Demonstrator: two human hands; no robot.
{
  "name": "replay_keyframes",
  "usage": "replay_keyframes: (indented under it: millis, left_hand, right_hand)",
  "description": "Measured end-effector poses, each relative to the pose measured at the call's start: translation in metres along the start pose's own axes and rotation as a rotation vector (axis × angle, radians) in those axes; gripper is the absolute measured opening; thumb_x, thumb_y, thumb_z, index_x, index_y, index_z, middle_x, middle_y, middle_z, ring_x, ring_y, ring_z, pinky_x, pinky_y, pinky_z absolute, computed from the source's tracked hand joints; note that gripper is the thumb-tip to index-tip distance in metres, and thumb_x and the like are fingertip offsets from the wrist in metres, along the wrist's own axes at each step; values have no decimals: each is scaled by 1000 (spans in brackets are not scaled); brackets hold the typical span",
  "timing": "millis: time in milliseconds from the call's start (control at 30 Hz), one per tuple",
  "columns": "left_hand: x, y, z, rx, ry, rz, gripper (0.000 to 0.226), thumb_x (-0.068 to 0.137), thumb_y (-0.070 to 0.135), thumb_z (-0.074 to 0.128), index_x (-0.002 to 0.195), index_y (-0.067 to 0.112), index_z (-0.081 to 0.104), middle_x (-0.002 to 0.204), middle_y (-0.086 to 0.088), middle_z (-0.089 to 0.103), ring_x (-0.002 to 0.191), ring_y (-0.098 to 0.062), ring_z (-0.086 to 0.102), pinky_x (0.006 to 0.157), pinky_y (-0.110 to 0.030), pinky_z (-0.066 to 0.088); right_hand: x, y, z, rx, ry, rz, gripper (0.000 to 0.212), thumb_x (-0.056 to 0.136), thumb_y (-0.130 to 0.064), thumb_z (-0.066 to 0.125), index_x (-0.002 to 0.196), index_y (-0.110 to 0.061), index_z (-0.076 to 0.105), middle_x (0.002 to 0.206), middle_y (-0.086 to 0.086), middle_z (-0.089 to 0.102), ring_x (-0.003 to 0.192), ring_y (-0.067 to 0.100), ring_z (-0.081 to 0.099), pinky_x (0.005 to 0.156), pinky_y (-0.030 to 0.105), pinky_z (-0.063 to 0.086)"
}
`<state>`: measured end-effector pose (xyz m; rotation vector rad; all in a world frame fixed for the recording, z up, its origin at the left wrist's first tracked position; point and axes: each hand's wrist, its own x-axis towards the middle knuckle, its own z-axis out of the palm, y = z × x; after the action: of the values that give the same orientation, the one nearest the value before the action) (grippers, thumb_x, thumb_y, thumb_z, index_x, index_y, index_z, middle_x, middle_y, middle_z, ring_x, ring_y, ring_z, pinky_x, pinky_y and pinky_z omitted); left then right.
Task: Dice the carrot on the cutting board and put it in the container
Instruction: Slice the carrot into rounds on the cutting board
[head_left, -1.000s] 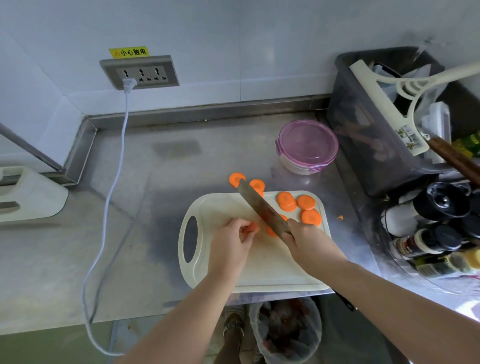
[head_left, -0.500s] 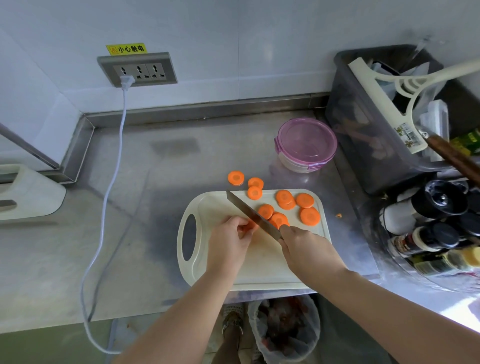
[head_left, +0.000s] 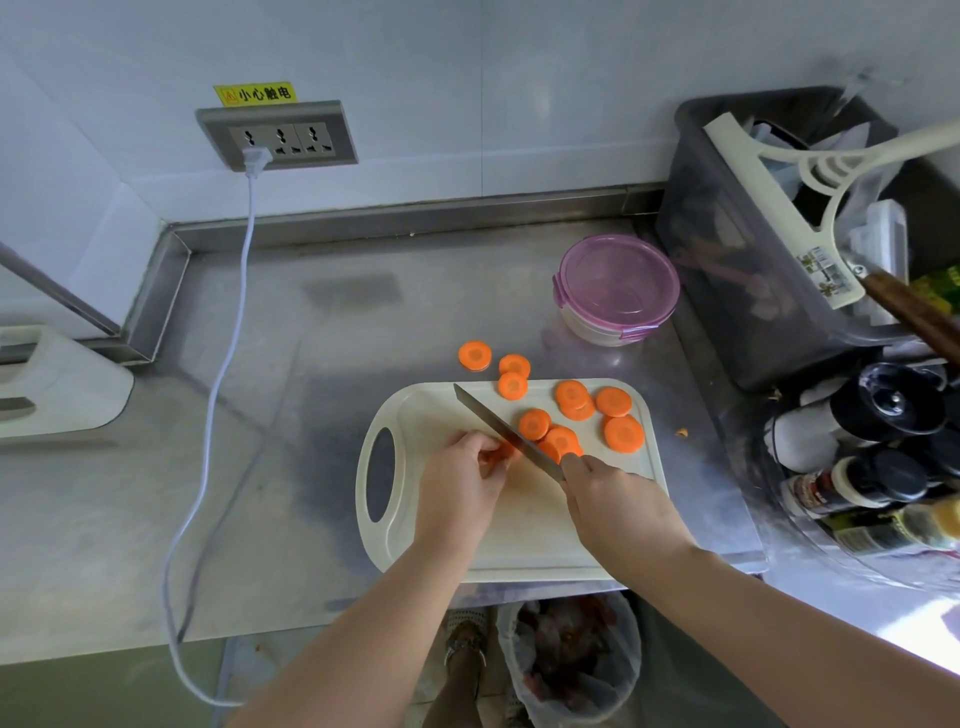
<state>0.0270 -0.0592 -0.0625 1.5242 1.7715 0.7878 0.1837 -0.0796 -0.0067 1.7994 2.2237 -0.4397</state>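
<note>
Left hand (head_left: 460, 483): carrot stub (head_left: 503, 451) is pinched on the cutting board (head_left: 415, 415).
Right hand (head_left: 621, 506): knife (head_left: 506, 432) is gripped, blade against the stub.

1. Carrot slices (head_left: 623, 434), centre of the frame: orange, paler core.
2. Carrot stub (head_left: 503, 450), centre: orange.
3. Board (head_left: 415, 410), centre: plain cream.
4. Knife (head_left: 493, 422), blade: grey steel.
5. Container (head_left: 621, 280), right of centre: clear body, translucent pink-purple lid.
6. Counter (head_left: 311, 374), middle: dull grey steel.
7. Socket (head_left: 278, 136), upper left: grey frame, white inserts.
8. Label (head_left: 255, 94), above the socket: yellow, black characters.
9. Cable (head_left: 228, 332), left: white.
10. Bin (head_left: 727, 270), upper right: smoky dark grey.
11. Wall (head_left: 519, 78), top: white.
</note>
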Motion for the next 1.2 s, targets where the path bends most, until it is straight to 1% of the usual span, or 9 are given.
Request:
replay_keyframes:
  millis: [133, 300, 433, 500, 600, 667, 833, 967, 1200]
  left_hand:
    - [0, 1, 0, 3, -1, -2, 8, 84, 18, 71, 91, 14, 69, 91, 4, 66, 82, -13, 65, 81, -31, 52]
    - [1, -1, 1, 6, -3, 15, 9, 84, 16, 71, 93, 13, 70, 90, 3, 68, 84, -12, 65, 81, -30, 52]
    - [-1, -2, 2, -4, -14, 22, 9, 85, 15, 69, 94, 13, 70, 91, 3, 69, 85, -12, 65, 81, -32, 53]
    - [-1, -3, 2, -22, -7, 23, 9, 85, 15, 69, 94, 15, 70, 92, 4, 69, 85, -11, 65, 81, -32, 53]
    - [-2, -3, 1, -59, -15, 14, 11, 84, 11, 69, 93, 17, 70, 93, 6, 69, 86, -9, 65, 84, -32, 54]
    - [-2, -3, 0, -66, -11, 6, 12, 84, 10, 69, 95, 15, 70, 91, 10, 66, 86, -8, 64, 85, -29, 53]
    - [-2, 1, -1, -100, -12, -8, 6, 85, 21, 70, 89, 21, 66, 87, 10, 66, 84, -7, 64, 83, -26, 52]
    - [0, 0, 0, -80, -12, -9, 7, 85, 24, 71, 86, 20, 66, 87, 5, 69, 82, -8, 65, 82, -29, 53]
    - [0, 1, 0, -49, -12, -8, 7, 85, 22, 71, 88, 17, 68, 87, 4, 68, 82, -10, 65, 81, -28, 53]
  right_hand:
    - [2, -5, 0, -4, -43, 28, 24, 94, -5, 41, 116, -14, 40, 83, -4, 36, 49, 11, 27, 44, 23, 21]
    - [9, -9, 3, 34, -87, 44, 26, 93, -3, 42, 117, -13, 41, 87, 0, 45, 51, 11, 31, 45, 22, 24]
    - [17, -8, 7, 65, -112, 45, 25, 93, -1, 41, 114, -14, 44, 78, -4, 40, 57, 14, 39, 51, 24, 32]
    - [19, -3, 8, 114, -126, 60, 17, 97, -7, 40, 111, -13, 45, 73, -4, 41, 57, 14, 41, 48, 24, 29]
    - [22, 6, 5, 288, -111, 75, 14, 102, -24, 36, 94, -14, 42, 84, 7, 55, 72, 25, 50, 58, 31, 34]
    - [17, 8, 2, 347, -69, 77, 18, 102, -27, 35, 88, -16, 36, 73, 0, 47, 68, 22, 46, 54, 31, 32]
    - [1, 4, 1, 137, 18, 29, 9, 101, -21, 35, 103, -18, 43, 72, -6, 39, 57, 17, 41, 44, 22, 21]
    - [-1, 2, 0, 78, 14, 16, 12, 100, -17, 37, 109, -17, 44, 81, -5, 44, 65, 22, 46, 44, 22, 21]
    - [0, 1, -1, 54, -6, 5, 15, 98, -13, 38, 112, -17, 43, 83, -4, 45, 65, 21, 47, 44, 23, 24]
